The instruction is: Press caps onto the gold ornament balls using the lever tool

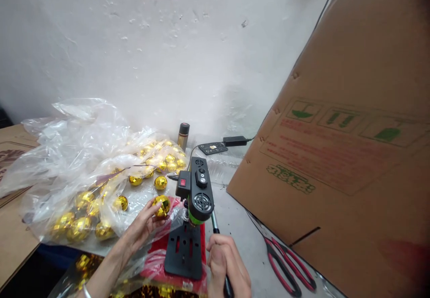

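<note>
A shiny gold mirrored ball (pixel 161 205) is in my left hand (pixel 147 222), the fingers closed around its left side. Just right of it stands a small black machine (pixel 201 186) with a red switch, fan grilles and a green band under its head. Its flat, slotted black base plate (pixel 183 251) rests on red material. My right hand (pixel 228 262) is wrapped round the black-gripped lever (pixel 215 226) at the machine's right side. Another gold ball (pixel 160 182) lies behind the one I hold.
Clear plastic bags (pixel 97 141) with several gold balls spread across the left. A large cardboard box (pixel 336 132) leans in on the right, red-handled scissors (pixel 289 262) below it. Behind the machine are a spray can (pixel 183 136) and a black power adapter (pixel 234 141).
</note>
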{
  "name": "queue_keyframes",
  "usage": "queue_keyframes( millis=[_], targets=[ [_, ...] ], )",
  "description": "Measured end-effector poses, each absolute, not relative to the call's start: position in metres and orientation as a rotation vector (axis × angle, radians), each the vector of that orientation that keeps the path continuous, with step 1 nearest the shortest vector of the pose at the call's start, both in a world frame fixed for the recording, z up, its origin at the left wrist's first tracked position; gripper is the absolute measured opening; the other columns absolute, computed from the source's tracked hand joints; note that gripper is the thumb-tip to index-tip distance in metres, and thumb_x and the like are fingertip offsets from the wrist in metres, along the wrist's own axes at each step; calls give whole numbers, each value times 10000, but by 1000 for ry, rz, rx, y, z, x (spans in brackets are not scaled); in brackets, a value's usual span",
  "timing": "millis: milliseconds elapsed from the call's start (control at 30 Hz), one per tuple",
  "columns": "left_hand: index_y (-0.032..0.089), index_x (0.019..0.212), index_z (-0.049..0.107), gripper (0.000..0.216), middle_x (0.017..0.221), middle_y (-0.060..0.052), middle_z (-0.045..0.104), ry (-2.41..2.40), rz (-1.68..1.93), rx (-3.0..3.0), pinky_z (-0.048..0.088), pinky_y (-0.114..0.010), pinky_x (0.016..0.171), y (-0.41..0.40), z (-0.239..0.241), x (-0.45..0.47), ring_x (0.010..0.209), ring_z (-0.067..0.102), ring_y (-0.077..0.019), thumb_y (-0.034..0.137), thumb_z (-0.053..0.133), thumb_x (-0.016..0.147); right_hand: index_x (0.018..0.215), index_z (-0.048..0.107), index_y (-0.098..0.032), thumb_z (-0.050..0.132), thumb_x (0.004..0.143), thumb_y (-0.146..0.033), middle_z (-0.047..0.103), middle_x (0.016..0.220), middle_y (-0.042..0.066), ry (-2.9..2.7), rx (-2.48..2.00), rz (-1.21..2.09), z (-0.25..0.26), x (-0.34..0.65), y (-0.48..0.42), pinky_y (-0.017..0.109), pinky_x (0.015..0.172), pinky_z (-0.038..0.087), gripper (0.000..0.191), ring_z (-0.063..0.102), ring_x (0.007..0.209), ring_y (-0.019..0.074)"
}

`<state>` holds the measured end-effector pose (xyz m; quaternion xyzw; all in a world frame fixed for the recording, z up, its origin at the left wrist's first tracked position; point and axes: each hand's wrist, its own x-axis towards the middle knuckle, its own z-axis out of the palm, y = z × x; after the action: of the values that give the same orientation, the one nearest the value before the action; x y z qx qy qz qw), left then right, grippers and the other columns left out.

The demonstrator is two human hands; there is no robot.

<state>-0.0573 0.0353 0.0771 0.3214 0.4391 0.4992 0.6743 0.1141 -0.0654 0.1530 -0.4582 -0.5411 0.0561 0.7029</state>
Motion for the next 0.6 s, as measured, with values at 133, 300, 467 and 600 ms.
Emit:
queue_keyframes(
  millis=[133,300,467,600],
  targets=[
    [268,1233,665,693,1222,-69,809,964,1180,628,632,-408,923,8,66,-34,1070,788,-293,640,927,710,828,477,-237,438,1084,-57,498,755,-40,-1347,-971,69,156,129,-62,232,637,408,315,509,663,93],
    [234,1165,607,707,1118,-91,824,1084,1222,753,596,-411,948,-10,31,-8,1077,781,-315,646,913,678,870,489,-236,451,1069,-55,505,739,-48,-1519,-899,-38,173,146,-52,190,581,433,272,521,616,71],
    [238,1172,615,549,1172,-129,812,1307,1162,1243,566,-525,1044,-7,21,-2,1152,756,-369,603,789,801,878,490,-236,454,1075,-61,522,742,-40,-1541,-910,-37,176,147,-51,183,602,461,266,561,643,76],
    [229,1239,632,509,1253,-160,790,1379,1110,1514,564,-593,1058,-5,26,-1,1171,748,-397,507,726,824,904,506,-233,450,1080,-61,552,761,-39,-1545,-929,-27,169,147,-54,192,616,461,252,572,651,75]
  ],
)
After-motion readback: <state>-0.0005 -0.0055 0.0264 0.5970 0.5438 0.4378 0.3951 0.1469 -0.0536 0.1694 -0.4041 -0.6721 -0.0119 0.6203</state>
